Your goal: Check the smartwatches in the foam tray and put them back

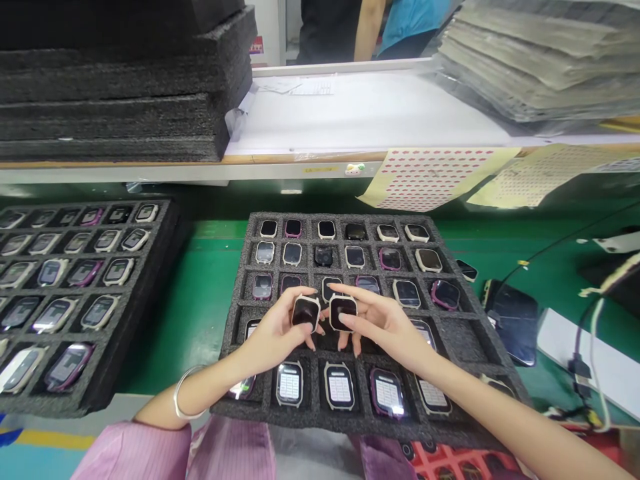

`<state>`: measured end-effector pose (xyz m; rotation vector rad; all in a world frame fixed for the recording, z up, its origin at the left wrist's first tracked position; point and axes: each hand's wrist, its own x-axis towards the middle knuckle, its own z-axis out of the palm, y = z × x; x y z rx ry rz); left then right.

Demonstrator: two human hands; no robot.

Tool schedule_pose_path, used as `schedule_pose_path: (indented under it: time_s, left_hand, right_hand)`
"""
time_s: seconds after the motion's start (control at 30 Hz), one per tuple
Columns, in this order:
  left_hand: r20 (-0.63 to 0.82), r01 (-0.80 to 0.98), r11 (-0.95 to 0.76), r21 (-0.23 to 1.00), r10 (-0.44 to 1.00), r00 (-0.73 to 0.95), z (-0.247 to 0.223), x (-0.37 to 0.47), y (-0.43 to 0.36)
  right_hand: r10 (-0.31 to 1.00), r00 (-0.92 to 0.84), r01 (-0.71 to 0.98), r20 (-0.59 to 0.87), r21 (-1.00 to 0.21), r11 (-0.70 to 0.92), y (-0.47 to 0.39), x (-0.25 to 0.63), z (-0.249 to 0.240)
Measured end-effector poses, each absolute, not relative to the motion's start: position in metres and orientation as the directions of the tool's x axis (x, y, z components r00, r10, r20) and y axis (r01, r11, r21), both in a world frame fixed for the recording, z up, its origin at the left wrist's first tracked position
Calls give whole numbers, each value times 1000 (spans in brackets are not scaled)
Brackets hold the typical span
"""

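Over the middle of a dark foam tray (pixel 463 339), my left hand (pixel 280 325) holds a light-framed watch (pixel 306 312) with a dark screen, thumb on its lower edge. Close beside it, my right hand (pixel 383 323) grips a second light-framed watch (pixel 343 312), its thumb on the dark screen. Watches in white, purple and black frames sit in the tray's compartments. In the front row, a white-framed watch (pixel 339 385) and a purple-framed watch (pixel 387 392) show lit screens. My hands hide some of the middle compartments.
Another foam tray of watches (pixel 95 337) lies at the left. Black foam stacks (pixel 110 100) and wrapped sheets (pixel 545 60) stand on the white shelf (pixel 350 120). A black phone-like device (pixel 517 327) and cables lie at the right. People are partly visible behind the shelf.
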<state>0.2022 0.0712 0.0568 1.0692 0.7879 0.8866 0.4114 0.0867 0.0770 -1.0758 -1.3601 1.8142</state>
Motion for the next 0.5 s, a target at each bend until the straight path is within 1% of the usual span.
schedule_pose_path:
  time_s: [0.13, 0.23, 0.37, 0.5]
  left_hand:
    - [-107, -58, 140, 988, 915, 389, 55, 201, 72]
    - [-86, 35, 79, 996, 929, 359, 56, 199, 72]
    - [-80, 68, 59, 996, 922, 379, 60, 197, 72]
    - [-90, 49, 77, 996, 920, 381, 58, 198, 71]
  right_hand:
    - [815, -557, -119, -158, -956, -267, 86, 410, 78]
    - [801, -580, -122, -148, -956, -266, 87, 409, 79]
    - [781, -595, -75, -191, -954, -290, 87, 409, 79]
    - [777, -605, -114, -177, -946, -305, 86, 409, 78]
